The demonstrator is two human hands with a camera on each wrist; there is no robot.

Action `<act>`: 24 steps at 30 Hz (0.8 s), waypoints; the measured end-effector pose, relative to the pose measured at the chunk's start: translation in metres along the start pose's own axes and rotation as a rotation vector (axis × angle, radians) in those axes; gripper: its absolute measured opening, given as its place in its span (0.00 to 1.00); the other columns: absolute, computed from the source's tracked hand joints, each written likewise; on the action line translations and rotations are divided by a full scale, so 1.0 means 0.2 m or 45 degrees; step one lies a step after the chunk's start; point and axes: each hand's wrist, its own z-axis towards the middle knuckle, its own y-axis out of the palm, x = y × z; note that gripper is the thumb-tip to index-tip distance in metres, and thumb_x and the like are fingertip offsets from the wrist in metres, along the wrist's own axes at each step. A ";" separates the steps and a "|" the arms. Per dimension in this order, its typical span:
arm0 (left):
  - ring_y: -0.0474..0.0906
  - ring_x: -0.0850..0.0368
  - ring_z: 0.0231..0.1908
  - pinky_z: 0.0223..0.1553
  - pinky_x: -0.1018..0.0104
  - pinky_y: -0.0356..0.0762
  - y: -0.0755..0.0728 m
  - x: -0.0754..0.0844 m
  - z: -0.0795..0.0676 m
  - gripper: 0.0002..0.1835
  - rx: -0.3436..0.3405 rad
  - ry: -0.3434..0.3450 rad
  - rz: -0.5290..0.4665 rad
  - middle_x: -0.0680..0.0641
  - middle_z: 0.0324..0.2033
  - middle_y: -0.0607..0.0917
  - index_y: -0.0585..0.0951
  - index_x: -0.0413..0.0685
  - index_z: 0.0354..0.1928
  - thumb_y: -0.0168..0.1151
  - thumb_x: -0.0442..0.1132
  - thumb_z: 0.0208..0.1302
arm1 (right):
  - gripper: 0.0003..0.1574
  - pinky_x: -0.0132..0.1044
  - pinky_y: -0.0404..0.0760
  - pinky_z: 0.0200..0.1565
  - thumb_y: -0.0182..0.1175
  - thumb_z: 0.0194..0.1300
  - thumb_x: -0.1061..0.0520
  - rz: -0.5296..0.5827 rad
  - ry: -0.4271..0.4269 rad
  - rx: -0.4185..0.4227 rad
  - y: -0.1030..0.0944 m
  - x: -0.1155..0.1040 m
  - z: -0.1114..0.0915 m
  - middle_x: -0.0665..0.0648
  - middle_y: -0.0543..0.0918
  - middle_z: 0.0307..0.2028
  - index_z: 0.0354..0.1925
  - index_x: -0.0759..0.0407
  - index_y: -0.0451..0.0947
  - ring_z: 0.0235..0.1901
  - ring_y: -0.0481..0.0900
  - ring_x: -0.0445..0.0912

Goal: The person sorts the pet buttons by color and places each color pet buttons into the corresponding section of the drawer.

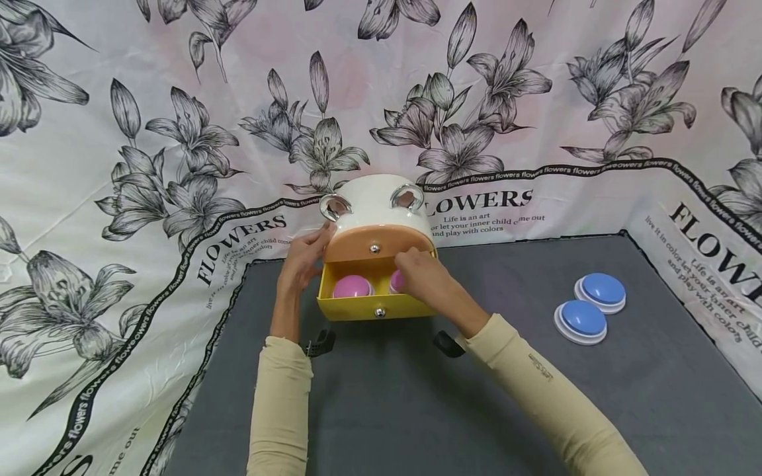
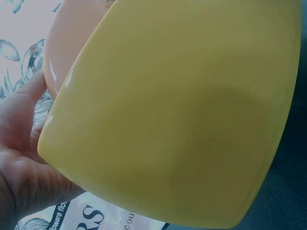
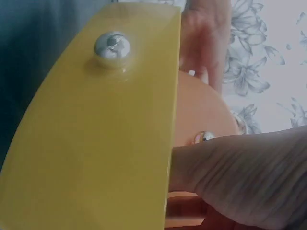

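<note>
A small two-drawer box with a white top and silver ring-shaped ears stands at the back of the table. Its orange upper drawer is closed; the yellow lower drawer is pulled out. Inside lies a pink dome button at the left. A second pink button at the right is partly hidden by my right hand, whose curled fingers pinch it. My left hand rests against the box's left side, its fingers partly hidden. From below, the left wrist view shows the yellow drawer's underside.
Two blue dome buttons on white bases sit close together on the grey table at the right. Flower-printed cloth hangs right behind the box. Dark wrist straps show below both hands.
</note>
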 end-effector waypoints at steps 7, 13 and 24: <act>0.60 0.44 0.81 0.71 0.30 0.69 -0.01 -0.01 0.01 0.42 -0.013 0.006 -0.026 0.60 0.79 0.66 0.71 0.58 0.76 0.68 0.67 0.65 | 0.08 0.42 0.78 0.28 0.70 0.67 0.59 -0.030 0.051 0.113 0.01 -0.04 -0.05 0.56 0.80 0.29 0.31 0.60 0.81 0.29 0.77 0.49; 0.61 0.45 0.80 0.70 0.30 0.72 -0.01 0.00 0.01 0.43 0.000 0.014 -0.007 0.59 0.79 0.66 0.71 0.59 0.76 0.68 0.68 0.64 | 0.03 0.42 0.88 0.34 0.72 0.63 0.63 0.273 -0.091 0.913 0.23 -0.12 -0.24 0.56 0.85 0.34 0.36 0.61 0.86 0.31 0.84 0.48; 0.63 0.43 0.78 0.69 0.30 0.73 -0.01 -0.01 0.02 0.41 -0.016 0.000 -0.032 0.53 0.80 0.66 0.70 0.58 0.76 0.67 0.66 0.66 | 0.06 0.41 0.88 0.33 0.78 0.58 0.64 0.122 -0.108 0.885 0.49 -0.20 -0.24 0.54 0.85 0.35 0.32 0.59 0.87 0.32 0.86 0.45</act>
